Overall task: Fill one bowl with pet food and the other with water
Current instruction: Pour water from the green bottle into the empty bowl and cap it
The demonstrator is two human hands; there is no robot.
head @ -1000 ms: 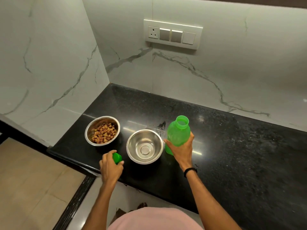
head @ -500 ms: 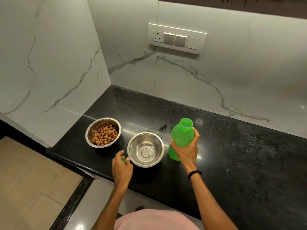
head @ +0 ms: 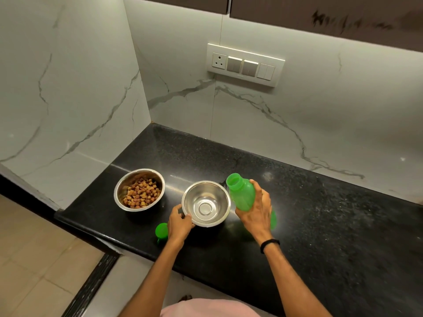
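Two steel bowls stand on the black counter point(head: 320, 236). The left bowl point(head: 119, 191) holds brown pet food point(head: 142, 192). The right bowl point(head: 207, 205) is empty and dry. My left hand point(head: 179, 224) grips that empty bowl's near-left rim. My right hand point(head: 256, 210) holds an uncapped green bottle point(head: 242, 194), tilted with its open mouth toward the empty bowl's right rim. No water shows leaving the bottle. The green cap point(head: 161, 231) lies on the counter just left of my left hand.
White marble walls close off the counter at the left and back. A switch panel point(head: 246, 64) sits on the back wall under dark cabinets. The counter's front edge runs near my arms, with tiled floor point(head: 34, 259) below at the left.
My left hand put the green cap down on the counter and took hold of the empty bowl's rim. My right hand lifted the bottle and tipped it toward that bowl.
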